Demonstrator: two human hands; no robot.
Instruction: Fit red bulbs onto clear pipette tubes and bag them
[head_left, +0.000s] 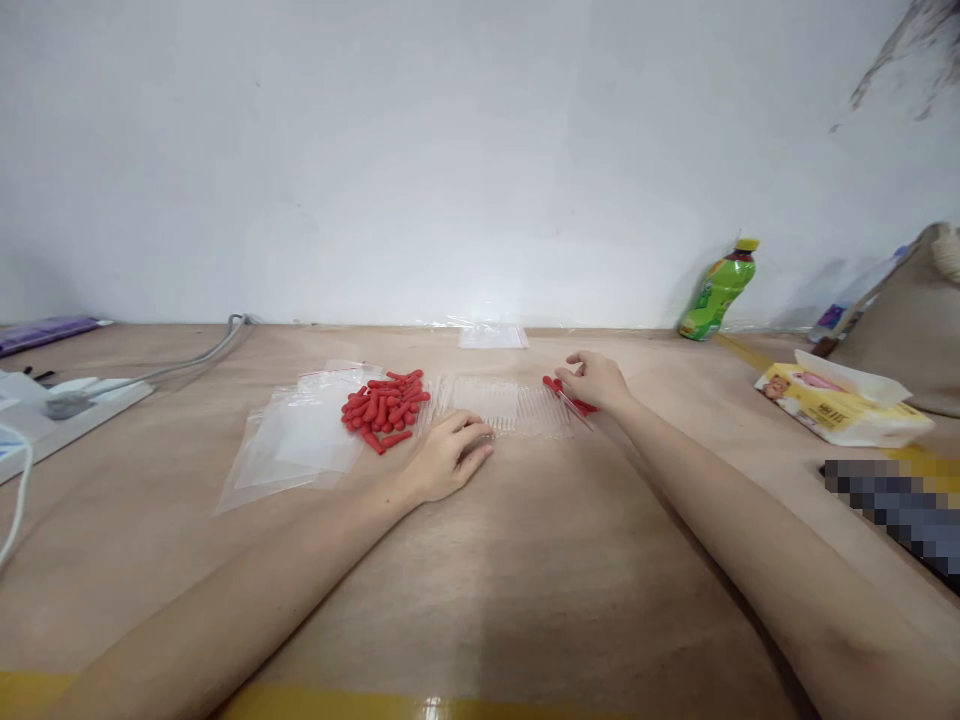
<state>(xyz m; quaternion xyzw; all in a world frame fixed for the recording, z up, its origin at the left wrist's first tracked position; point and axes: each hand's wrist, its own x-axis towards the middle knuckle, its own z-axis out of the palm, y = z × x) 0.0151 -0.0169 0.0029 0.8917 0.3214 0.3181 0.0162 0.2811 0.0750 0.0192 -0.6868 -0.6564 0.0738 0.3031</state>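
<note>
My left hand (450, 455) rests low over the table, fingers loosely spread, at the near left side of a row of thin clear tubes (544, 408). To its left lies a heap of red rubber bulbs (382, 408), partly on clear plastic bags (300, 440). My right hand (596, 378) is past the right end of the row, thumb and fingers curved with a gap between them. Just below its fingertips lie a few red-ended droppers (576, 402), with clear thin stems pointing toward me. Some of them are hidden behind the hand.
A small clear bag (493, 337) lies by the wall. At right stand a green drink bottle (718, 292), a yellow tissue pack (832, 405) and a grey-brown bag (900, 320). A white power strip (75, 415) with cables sits at left.
</note>
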